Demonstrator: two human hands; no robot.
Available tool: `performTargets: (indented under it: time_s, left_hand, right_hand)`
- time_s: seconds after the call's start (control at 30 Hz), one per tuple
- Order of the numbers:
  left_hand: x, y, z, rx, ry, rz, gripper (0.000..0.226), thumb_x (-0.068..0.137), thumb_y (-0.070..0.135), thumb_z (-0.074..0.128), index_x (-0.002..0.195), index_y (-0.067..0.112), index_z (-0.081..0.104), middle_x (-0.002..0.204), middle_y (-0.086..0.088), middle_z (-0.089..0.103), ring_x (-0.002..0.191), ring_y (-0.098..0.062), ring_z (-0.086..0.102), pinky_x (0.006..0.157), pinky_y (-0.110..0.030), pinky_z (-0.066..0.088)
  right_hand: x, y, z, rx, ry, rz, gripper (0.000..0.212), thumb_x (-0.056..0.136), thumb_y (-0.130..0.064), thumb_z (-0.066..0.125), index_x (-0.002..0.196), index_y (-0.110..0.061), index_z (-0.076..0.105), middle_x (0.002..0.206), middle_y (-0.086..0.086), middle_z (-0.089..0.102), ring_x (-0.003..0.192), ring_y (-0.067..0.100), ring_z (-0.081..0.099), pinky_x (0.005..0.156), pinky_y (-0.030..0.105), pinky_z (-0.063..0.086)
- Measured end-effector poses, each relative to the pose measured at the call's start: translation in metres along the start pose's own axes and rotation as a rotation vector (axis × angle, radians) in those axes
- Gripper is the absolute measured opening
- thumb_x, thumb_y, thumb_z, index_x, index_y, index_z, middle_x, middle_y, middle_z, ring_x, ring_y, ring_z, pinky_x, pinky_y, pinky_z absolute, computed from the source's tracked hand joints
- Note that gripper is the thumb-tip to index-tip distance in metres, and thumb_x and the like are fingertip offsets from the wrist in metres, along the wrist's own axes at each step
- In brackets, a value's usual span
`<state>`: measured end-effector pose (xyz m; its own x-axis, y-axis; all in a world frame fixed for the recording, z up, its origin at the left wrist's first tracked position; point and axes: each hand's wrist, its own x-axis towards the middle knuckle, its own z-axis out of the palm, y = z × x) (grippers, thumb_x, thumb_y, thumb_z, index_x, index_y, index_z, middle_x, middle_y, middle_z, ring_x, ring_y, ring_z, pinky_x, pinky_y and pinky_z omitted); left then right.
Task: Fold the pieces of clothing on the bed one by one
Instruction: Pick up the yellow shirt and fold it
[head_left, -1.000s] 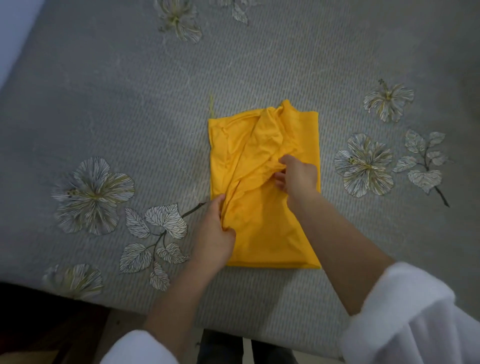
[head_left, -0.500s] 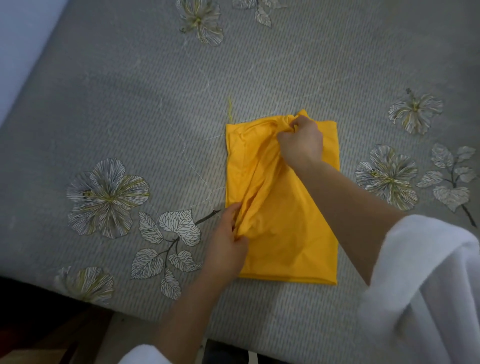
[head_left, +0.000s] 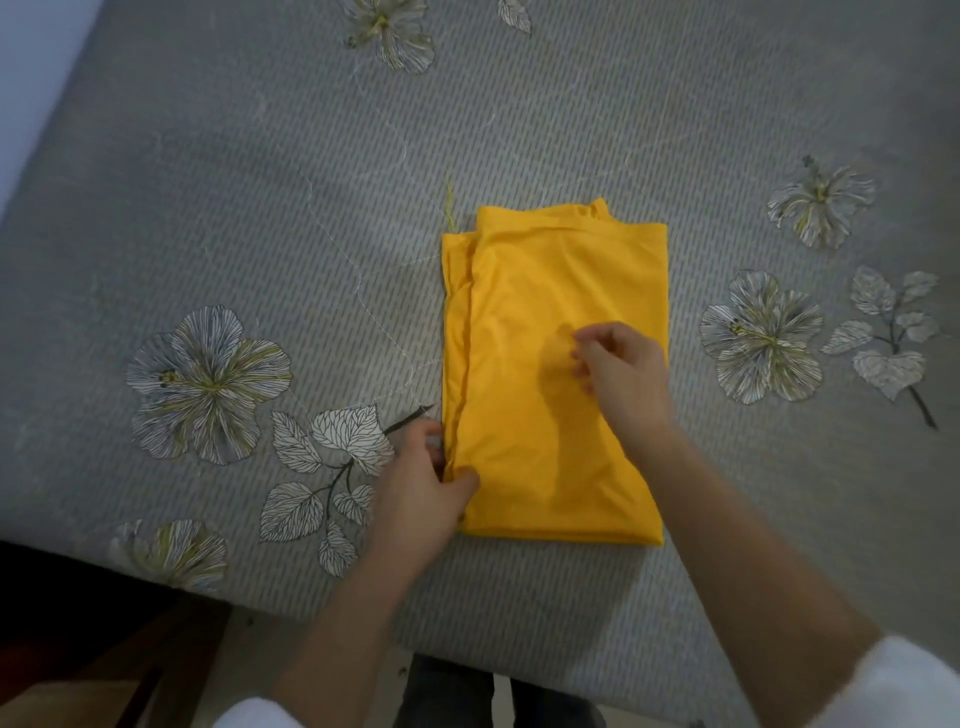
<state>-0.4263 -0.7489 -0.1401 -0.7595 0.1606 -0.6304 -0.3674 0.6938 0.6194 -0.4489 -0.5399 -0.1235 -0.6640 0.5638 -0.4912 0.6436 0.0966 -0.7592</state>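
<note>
A yellow garment (head_left: 540, 291) lies folded into a tall rectangle in the middle of the grey bed (head_left: 260, 197). My left hand (head_left: 421, 483) pinches the garment's lower left edge between thumb and fingers. Over the right half of the cloth hovers my right hand (head_left: 623, 369), fingers loosely curled and apart, holding nothing; it casts a shadow on the fabric. A thin yellow thread (head_left: 451, 208) sticks out at the garment's top left corner.
The grey bedspread carries printed flowers (head_left: 208, 379) and leaves on both sides of the garment. The bed's near edge runs just below the garment, with dark floor (head_left: 78, 623) and my legs beyond it. A pale wall (head_left: 31, 62) shows at the upper left.
The bunched top layer has been pulled flat to the left. My right hand let go of the top edge and drew back over the middle. My left hand still holds the lower left edge.
</note>
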Motion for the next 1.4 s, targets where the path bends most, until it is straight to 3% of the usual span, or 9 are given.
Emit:
performTargets:
  time_s: [0.23,0.43,0.53,0.63,0.73,0.8,1.03,1.23,1.4]
  left_hand:
    - [-0.024,0.012,0.026,0.104,-0.401,-0.021,0.014,0.081,0.015,0.067,0.072,0.006,0.06,0.064,-0.003,0.056,0.05,0.001,0.05,0.048,-0.019,0.036]
    - [-0.083,0.032,0.115,0.314,-0.641,-0.008,0.032,0.094,0.033,0.051,0.079,0.006,0.058,0.095,-0.018,0.066,0.091,-0.032,0.062,0.07,-0.036,0.044]
    - [-0.095,0.056,0.134,0.255,-0.89,0.072,0.036,0.094,0.032,0.049,0.085,0.0,0.062,0.091,-0.021,0.067,0.083,-0.03,0.065,0.074,-0.04,0.05]
    - [-0.069,0.078,0.115,-0.028,-0.621,0.151,0.018,0.092,0.019,0.056,0.091,0.007,0.069,0.081,-0.004,0.068,0.065,-0.007,0.06,0.068,-0.029,0.05]
    - [-0.019,0.083,0.07,0.09,0.08,0.37,0.028,0.085,0.017,0.064,0.112,0.013,0.061,0.11,-0.002,0.056,0.103,-0.017,0.052,0.094,-0.029,0.036]
    - [0.019,0.08,0.043,0.313,0.223,0.3,0.059,0.081,0.027,0.069,0.132,0.009,0.045,0.135,-0.012,0.04,0.127,-0.029,0.033,0.106,-0.037,0.023]
    - [0.052,0.083,0.035,0.363,-0.034,0.115,0.093,0.076,0.019,0.075,0.148,0.007,0.016,0.142,-0.022,0.032,0.124,-0.041,0.041,0.097,-0.047,0.038]
    - [0.038,0.101,0.032,0.082,-0.123,-0.087,0.055,0.08,0.023,0.07,0.128,0.003,0.053,0.121,-0.012,0.058,0.095,-0.026,0.054,0.075,-0.034,0.042]
    - [-0.012,0.108,0.031,0.072,-0.187,0.135,0.058,0.09,0.026,0.061,0.143,0.015,0.04,0.128,-0.001,0.05,0.094,-0.012,0.049,0.076,-0.029,0.039]
  right_hand:
    - [-0.101,0.091,-0.059,0.117,0.301,0.305,0.009,0.09,-0.009,0.058,0.085,-0.012,0.065,0.081,0.012,0.065,0.075,0.021,0.062,0.067,0.033,0.048]
    - [-0.13,0.144,-0.108,0.125,0.481,0.519,0.018,0.092,-0.013,0.056,0.1,0.001,0.064,0.09,0.018,0.065,0.073,0.022,0.059,0.061,0.032,0.045]
    - [-0.123,0.149,-0.12,0.17,0.51,0.543,0.018,0.093,-0.016,0.055,0.098,-0.001,0.062,0.094,0.018,0.064,0.085,0.029,0.061,0.077,0.043,0.051]
    - [-0.11,0.147,-0.127,0.206,0.514,0.502,0.019,0.091,-0.022,0.058,0.089,-0.004,0.06,0.086,0.016,0.06,0.079,0.027,0.057,0.075,0.044,0.048]
    - [-0.101,0.144,-0.124,0.185,0.484,0.532,0.036,0.086,-0.03,0.068,0.098,0.003,0.06,0.087,0.022,0.059,0.08,0.033,0.06,0.077,0.049,0.052]
    - [-0.097,0.142,-0.117,0.178,0.477,0.575,0.043,0.08,-0.029,0.074,0.102,0.002,0.056,0.091,0.023,0.058,0.086,0.036,0.062,0.08,0.056,0.053]
    - [-0.111,0.137,-0.088,0.029,0.473,0.597,0.05,0.078,-0.017,0.075,0.116,0.001,0.047,0.109,0.021,0.058,0.1,0.038,0.057,0.075,0.04,0.043]
    - [-0.121,0.128,-0.105,0.449,0.4,0.656,0.007,0.087,-0.011,0.063,0.086,-0.004,0.063,0.092,0.013,0.063,0.087,0.03,0.06,0.075,0.041,0.052]
    - [-0.153,0.117,-0.134,0.266,0.375,0.404,0.013,0.096,-0.017,0.054,0.091,-0.008,0.062,0.084,0.007,0.06,0.082,0.027,0.058,0.071,0.037,0.047]
